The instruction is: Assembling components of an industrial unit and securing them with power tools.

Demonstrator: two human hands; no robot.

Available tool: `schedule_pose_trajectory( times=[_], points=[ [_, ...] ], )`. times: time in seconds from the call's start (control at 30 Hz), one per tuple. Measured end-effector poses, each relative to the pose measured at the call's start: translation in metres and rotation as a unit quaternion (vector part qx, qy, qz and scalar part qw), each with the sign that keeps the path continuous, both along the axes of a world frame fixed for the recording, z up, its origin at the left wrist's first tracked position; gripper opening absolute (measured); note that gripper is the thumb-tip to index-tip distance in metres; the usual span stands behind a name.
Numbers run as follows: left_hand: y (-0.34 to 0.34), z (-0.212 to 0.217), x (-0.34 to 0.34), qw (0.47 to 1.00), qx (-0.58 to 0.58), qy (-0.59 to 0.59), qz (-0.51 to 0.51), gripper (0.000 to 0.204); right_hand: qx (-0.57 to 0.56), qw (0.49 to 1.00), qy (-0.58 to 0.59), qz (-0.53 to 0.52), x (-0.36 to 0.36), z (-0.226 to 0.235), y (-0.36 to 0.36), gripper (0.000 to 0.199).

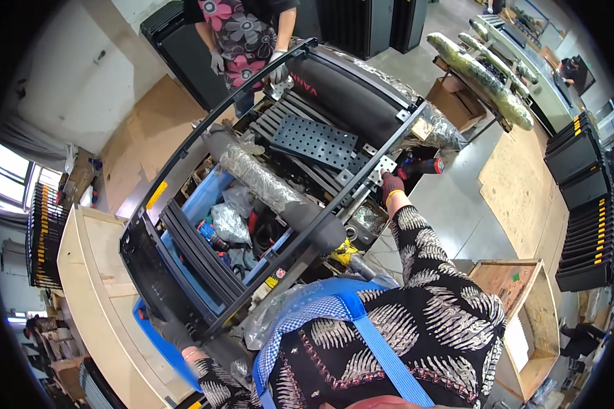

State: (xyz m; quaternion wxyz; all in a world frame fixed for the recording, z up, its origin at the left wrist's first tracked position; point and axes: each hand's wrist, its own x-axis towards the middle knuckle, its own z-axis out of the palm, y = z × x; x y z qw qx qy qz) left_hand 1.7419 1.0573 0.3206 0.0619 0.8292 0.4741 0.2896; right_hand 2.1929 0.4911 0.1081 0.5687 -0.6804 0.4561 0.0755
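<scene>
A long black metal frame [235, 107] lies slantwise across two padded rests, a wrapped roll [256, 170] and a thick dark cylinder [344, 88]. My right hand [391, 185], in a dark red glove with a yellow cuff, is closed on a light perforated metal plate [383, 169] at the frame's right side. At the frame's near left corner, beside its black panel [153, 255], is my left hand [176, 332] in a grey glove; its fingers are hard to make out. Between the rests lies a dark perforated plate [314, 140] on several grey bars [290, 112].
Opposite me a person in a floral apron [242, 41] has a gloved hand [278, 67] at the frame. A blue bin [208, 194] holds bags and tools. A red-and-black power tool [426, 165] lies past my right hand. A wooden box [508, 276] stands right; a pale wooden panel [92, 273] left.
</scene>
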Motion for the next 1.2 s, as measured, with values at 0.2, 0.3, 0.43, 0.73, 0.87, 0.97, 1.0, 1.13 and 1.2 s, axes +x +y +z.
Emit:
schedule_pose_trajectory(
  times=[0.2,0.3,0.43,0.73,0.87,0.97,1.0,1.13,1.2],
  points=[
    [-0.05,0.024,-0.013,0.997,-0.059,-0.015,-0.043,0.056,-0.36,0.815,-0.145,0.43,0.009,-0.005,-0.042,0.025],
    [-0.065,0.023,-0.003,0.988,-0.084,-0.068,-0.106,0.052,0.03,0.951,-0.253,0.177,0.017,-0.003,-0.109,0.027],
    [-0.11,0.04,-0.035,0.974,-0.139,-0.141,-0.114,0.046,0.389,0.88,-0.231,0.145,-0.077,0.189,-0.036,0.035],
    [-0.243,0.049,0.024,0.637,-0.556,-0.283,-0.453,0.051,0.582,0.672,-0.114,0.443,-0.197,0.298,0.087,0.057],
    [-0.254,0.052,0.008,0.573,-0.653,-0.284,-0.406,0.05,0.663,0.559,-0.014,0.498,-0.252,0.302,0.155,0.057],
    [-0.252,0.051,-0.018,0.646,-0.537,-0.254,-0.48,0.045,0.651,0.555,0.038,0.517,-0.275,0.286,0.184,0.053],
    [-0.251,0.056,-0.026,0.744,-0.399,-0.215,-0.491,0.042,0.596,0.577,-0.016,0.559,-0.28,0.279,0.19,0.05],
    [-0.248,0.055,-0.054,0.859,-0.243,-0.178,-0.413,0.032,0.326,0.608,-0.25,0.68,-0.305,0.285,0.213,0.04],
    [-0.247,0.04,-0.066,0.745,-0.512,-0.31,-0.294,0.026,-0.012,0.55,-0.483,0.682,-0.319,0.299,0.222,0.033]
  ],
)
